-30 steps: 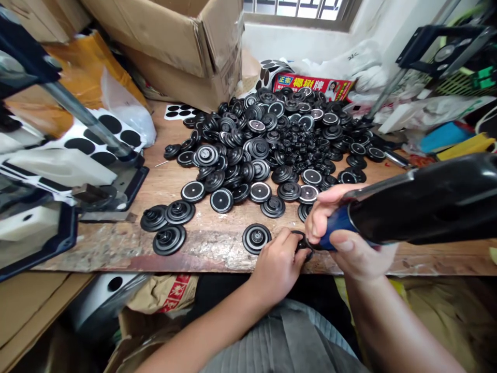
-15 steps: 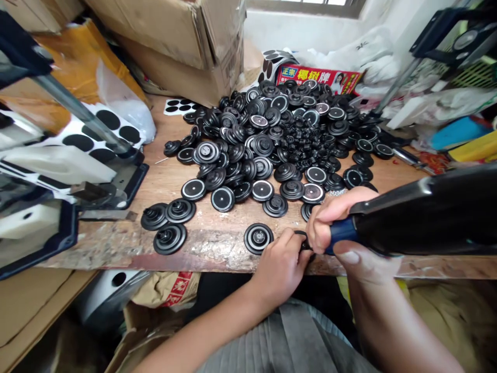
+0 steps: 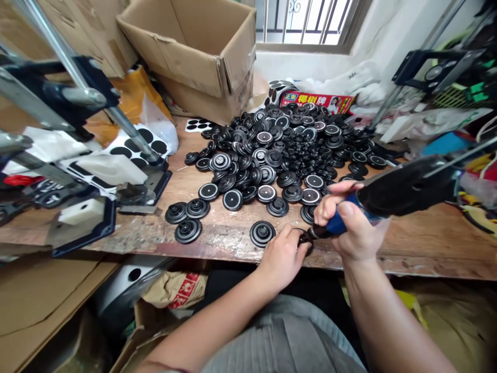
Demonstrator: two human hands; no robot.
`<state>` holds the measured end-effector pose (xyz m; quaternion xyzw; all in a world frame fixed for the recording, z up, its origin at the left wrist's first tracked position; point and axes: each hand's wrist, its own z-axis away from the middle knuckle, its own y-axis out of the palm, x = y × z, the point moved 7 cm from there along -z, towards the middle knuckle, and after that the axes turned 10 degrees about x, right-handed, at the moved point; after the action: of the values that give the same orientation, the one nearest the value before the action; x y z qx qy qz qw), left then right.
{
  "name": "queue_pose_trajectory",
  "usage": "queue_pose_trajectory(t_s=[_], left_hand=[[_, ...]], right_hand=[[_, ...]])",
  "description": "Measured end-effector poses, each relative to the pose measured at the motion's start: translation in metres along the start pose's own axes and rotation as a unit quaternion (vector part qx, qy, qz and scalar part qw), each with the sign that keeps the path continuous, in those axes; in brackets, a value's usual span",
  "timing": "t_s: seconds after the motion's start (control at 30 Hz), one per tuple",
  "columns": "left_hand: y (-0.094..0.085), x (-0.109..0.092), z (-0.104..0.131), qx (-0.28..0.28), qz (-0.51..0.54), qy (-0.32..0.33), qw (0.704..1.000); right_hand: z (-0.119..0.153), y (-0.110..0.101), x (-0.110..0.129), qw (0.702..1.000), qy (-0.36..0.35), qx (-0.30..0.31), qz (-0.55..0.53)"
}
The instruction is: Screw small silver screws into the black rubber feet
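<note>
My right hand [image 3: 361, 230] is wrapped round a black and blue electric screwdriver [image 3: 407, 189], which slants down to the left. Its tip meets a black round disc [image 3: 309, 249] at the table's front edge. My left hand [image 3: 281, 257] grips that disc, its fingers covering much of it. Just left of these fingers lies another stepped black disc [image 3: 263, 234], flat with its hub up. Farther left sit three discs [image 3: 188, 231] with raised knobs on top. Beyond my hands spreads a large heap of black discs [image 3: 248, 166], with small black parts [image 3: 306, 150] among them.
Metal lever presses [image 3: 143, 181] stand at the left, and another press frame [image 3: 421, 67] at the right. An open cardboard box [image 3: 194, 67] and a red printed carton [image 3: 320, 100] are behind the heap. Sheets of black round stickers [image 3: 198, 125] lie nearby.
The view has tilted up and back, bringing more of the window and box into sight. The screwdriver's tip now shows against the disc; both hands keep their holds.
</note>
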<state>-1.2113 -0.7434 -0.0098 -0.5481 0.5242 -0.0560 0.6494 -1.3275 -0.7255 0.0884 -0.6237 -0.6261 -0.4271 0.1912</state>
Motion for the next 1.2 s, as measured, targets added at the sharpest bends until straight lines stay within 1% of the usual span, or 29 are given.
queue_pose_trajectory(t_s=[0.1, 0.17, 0.23, 0.27, 0.33, 0.37, 0.43, 0.47, 0.53, 0.57, 0.6, 0.63, 0.7, 0.73, 0.77, 0.83, 0.9, 0.97, 1.03, 1.2], left_hand=[[0.001, -0.004, 0.001, 0.000, -0.008, -0.003, 1.000], [0.000, -0.009, 0.002, 0.002, -0.009, -0.002, 1.000], [-0.007, -0.013, 0.005, -0.001, -0.012, -0.001, 1.000], [-0.014, -0.015, 0.008, -0.008, -0.015, 0.000, 1.000], [-0.032, -0.014, 0.015, -0.036, -0.027, -0.001, 0.999], [-0.042, -0.010, 0.019, -0.054, -0.038, -0.005, 0.998], [-0.060, 0.004, 0.027, -0.083, -0.067, -0.025, 0.994], [-0.065, 0.014, 0.030, -0.085, -0.082, -0.038, 0.992], [-0.067, 0.033, 0.033, -0.062, -0.099, -0.057, 0.991], [-0.066, 0.038, 0.035, -0.054, -0.103, -0.061, 0.991], [-0.066, 0.041, 0.036, -0.061, -0.106, -0.060, 0.991], [-0.068, 0.039, 0.038, -0.083, -0.109, -0.052, 0.989], [-0.070, 0.022, 0.042, -0.145, -0.111, -0.011, 0.983], [-0.069, 0.010, 0.042, -0.162, -0.103, 0.023, 0.981], [-0.065, -0.003, 0.041, -0.158, -0.090, 0.063, 0.981], [-0.050, -0.028, 0.033, -0.110, -0.052, 0.135, 0.983], [-0.036, -0.044, 0.025, -0.066, -0.023, 0.175, 0.982], [-0.025, -0.051, 0.019, -0.052, -0.007, 0.186, 0.981], [-0.019, -0.053, 0.014, -0.052, 0.003, 0.187, 0.981], [-0.015, -0.050, 0.011, -0.043, 0.006, 0.170, 0.985]], right_hand=[[-0.004, -0.021, 0.018, 0.997, -0.033, -0.065, -0.014], [-0.008, -0.038, 0.035, 0.991, -0.080, -0.103, -0.010], [-0.011, -0.055, 0.046, 0.983, -0.119, -0.137, 0.014], [-0.011, -0.062, 0.048, 0.979, -0.125, -0.155, 0.031], [-0.009, -0.073, 0.043, 0.975, -0.110, -0.180, 0.066], [-0.006, -0.076, 0.039, 0.974, -0.100, -0.188, 0.082], [0.000, -0.081, 0.030, 0.972, -0.081, -0.190, 0.111], [0.003, -0.083, 0.027, 0.972, -0.072, -0.188, 0.121], [0.007, -0.087, 0.022, 0.972, -0.058, -0.184, 0.133], [0.009, -0.090, 0.021, 0.972, -0.053, -0.185, 0.136], [0.011, -0.093, 0.022, 0.971, -0.051, -0.189, 0.138], [0.012, -0.096, 0.023, 0.969, -0.051, -0.195, 0.141], [0.015, -0.101, 0.026, 0.967, -0.050, -0.205, 0.144], [0.016, -0.102, 0.027, 0.966, -0.053, -0.209, 0.145], [0.017, -0.103, 0.029, 0.964, -0.061, -0.213, 0.146], [0.019, -0.101, 0.032, 0.960, -0.089, -0.221, 0.146], [0.020, -0.097, 0.034, 0.957, -0.120, -0.222, 0.143], [0.019, -0.094, 0.032, 0.958, -0.131, -0.216, 0.137], [0.017, -0.094, 0.028, 0.960, -0.125, -0.215, 0.132], [0.012, -0.098, 0.019, 0.963, -0.094, -0.224, 0.120]])
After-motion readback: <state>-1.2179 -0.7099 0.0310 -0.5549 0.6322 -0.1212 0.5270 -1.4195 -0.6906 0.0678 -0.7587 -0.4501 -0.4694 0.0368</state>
